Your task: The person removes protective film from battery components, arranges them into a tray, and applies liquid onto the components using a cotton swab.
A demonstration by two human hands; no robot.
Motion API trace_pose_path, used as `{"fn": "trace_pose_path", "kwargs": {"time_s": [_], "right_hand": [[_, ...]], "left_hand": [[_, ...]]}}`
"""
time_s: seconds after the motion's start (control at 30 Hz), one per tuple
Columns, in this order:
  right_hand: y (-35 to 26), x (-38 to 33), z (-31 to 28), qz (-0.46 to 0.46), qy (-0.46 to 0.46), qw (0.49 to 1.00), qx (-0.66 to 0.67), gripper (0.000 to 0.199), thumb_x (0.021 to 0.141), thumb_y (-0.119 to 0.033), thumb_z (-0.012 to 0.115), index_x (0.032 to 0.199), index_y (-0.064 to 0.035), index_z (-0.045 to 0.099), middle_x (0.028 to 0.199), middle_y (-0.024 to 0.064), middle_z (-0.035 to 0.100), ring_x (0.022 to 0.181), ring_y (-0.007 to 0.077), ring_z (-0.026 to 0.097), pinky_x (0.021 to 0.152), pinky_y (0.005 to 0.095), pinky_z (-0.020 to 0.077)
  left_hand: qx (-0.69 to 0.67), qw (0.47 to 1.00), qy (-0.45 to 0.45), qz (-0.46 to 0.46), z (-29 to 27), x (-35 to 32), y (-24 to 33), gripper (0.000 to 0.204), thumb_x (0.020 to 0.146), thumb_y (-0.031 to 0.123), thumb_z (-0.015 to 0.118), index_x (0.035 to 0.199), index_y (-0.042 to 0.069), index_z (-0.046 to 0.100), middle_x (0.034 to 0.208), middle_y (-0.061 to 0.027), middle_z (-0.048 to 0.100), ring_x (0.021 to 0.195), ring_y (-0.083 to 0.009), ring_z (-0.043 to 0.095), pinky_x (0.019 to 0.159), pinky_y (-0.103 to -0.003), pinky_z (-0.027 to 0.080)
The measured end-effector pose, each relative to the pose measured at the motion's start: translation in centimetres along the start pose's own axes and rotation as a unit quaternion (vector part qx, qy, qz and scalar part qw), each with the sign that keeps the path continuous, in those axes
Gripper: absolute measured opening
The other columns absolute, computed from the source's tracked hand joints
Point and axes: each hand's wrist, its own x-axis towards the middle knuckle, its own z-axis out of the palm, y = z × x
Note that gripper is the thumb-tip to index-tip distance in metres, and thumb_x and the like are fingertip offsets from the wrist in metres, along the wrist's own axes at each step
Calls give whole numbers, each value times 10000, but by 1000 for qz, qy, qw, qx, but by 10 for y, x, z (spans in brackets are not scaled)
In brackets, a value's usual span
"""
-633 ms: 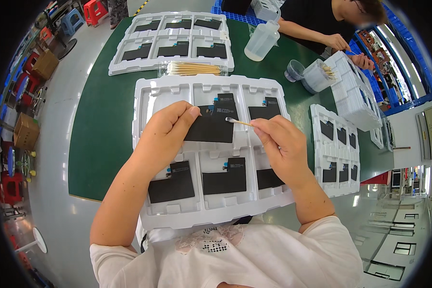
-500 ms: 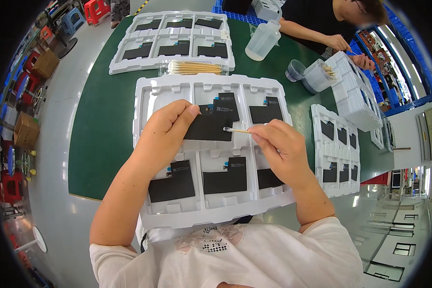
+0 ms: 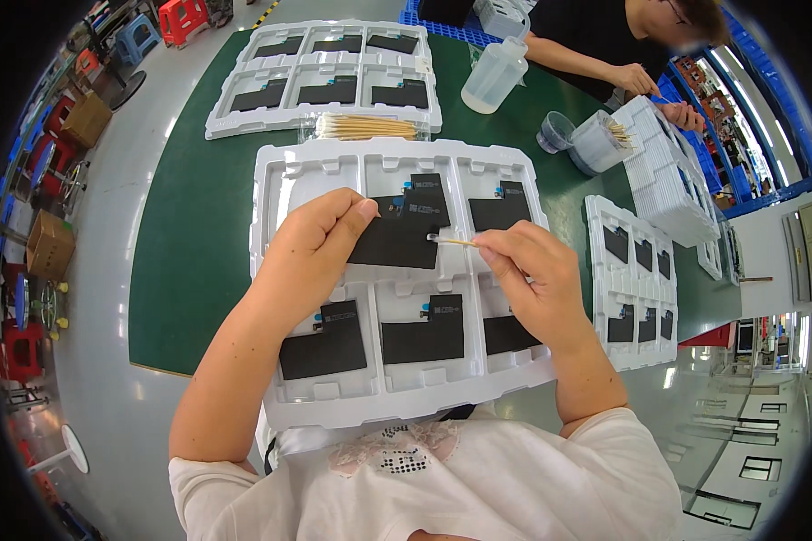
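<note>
My left hand (image 3: 320, 230) grips the left edge of a flat black L-shaped battery (image 3: 392, 242), thumb on top, and holds it over a white plastic tray (image 3: 406, 417). A second black battery (image 3: 430, 187) lies partly hidden behind it in the top middle compartment. In my right hand (image 3: 537, 270) a wooden cotton swab (image 3: 460, 242) is pinched near its end. Its white tip meets the right edge of the held battery. More batteries, such as the lower middle one (image 3: 422, 341), lie in the tray's other compartments, each with a small blue-marked connector.
Beyond the tray lies a bundle of cotton swabs (image 3: 365, 127), before another tray (image 3: 216, 124) of batteries. A clear squeeze bottle (image 3: 494, 79), a small cup (image 3: 555, 132) and a swab tub (image 3: 595, 144) stand right. Stacked trays (image 3: 659, 176) stand near a co-worker's hands (image 3: 636, 81).
The swab tip has shifted slightly right and up, to the held battery's right edge. My left hand and the battery have barely moved.
</note>
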Motion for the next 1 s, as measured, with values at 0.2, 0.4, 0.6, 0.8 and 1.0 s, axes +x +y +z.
{"fn": "trace_pose_path", "kwargs": {"time_s": [0.2, 0.4, 0.6, 0.8, 1.0], "right_hand": [[-2, 3, 1, 16, 25, 1000, 6, 119, 787, -18, 663, 901, -47, 672, 658, 54, 519, 550, 181, 485, 486, 296, 372], [2, 0, 0, 2, -1, 1000, 21, 113, 824, -6, 635, 923, -37, 680, 661, 33, 516, 550, 113, 438, 489, 245, 328], [1, 1, 2, 14, 24, 999, 25, 110, 826, -11, 635, 923, -38, 679, 662, 30, 520, 543, 110, 427, 486, 246, 317], [0, -1, -2, 23, -11, 999, 40, 105, 827, -12, 635, 919, -35, 677, 659, 30, 514, 533, 110, 420, 481, 246, 311], [2, -1, -1, 15, -5, 999, 35, 103, 822, -10, 636, 915, -30, 675, 654, 34, 515, 533, 115, 429, 480, 246, 313]], "left_hand": [[-16, 998, 18, 50, 3, 0, -2, 283, 977, 253, 494, 872, -1, 560, 629, -8, 411, 575, -94, 351, 525, -277, 334], [-31, 999, 12, 28, 2, 0, 1, 281, 976, 248, 494, 865, -3, 556, 632, -13, 412, 581, -102, 353, 529, -284, 338], [-28, 999, 9, 39, 3, -2, 1, 284, 977, 247, 492, 866, -6, 554, 634, -14, 410, 580, -102, 351, 530, -283, 341], [-24, 999, 13, 35, 2, -2, 2, 284, 978, 241, 490, 851, -8, 544, 634, -17, 403, 582, -102, 346, 532, -284, 339], [-24, 998, 8, 63, 4, -1, -1, 282, 977, 231, 491, 836, -9, 537, 629, -15, 387, 587, -104, 333, 533, -287, 334]]}}
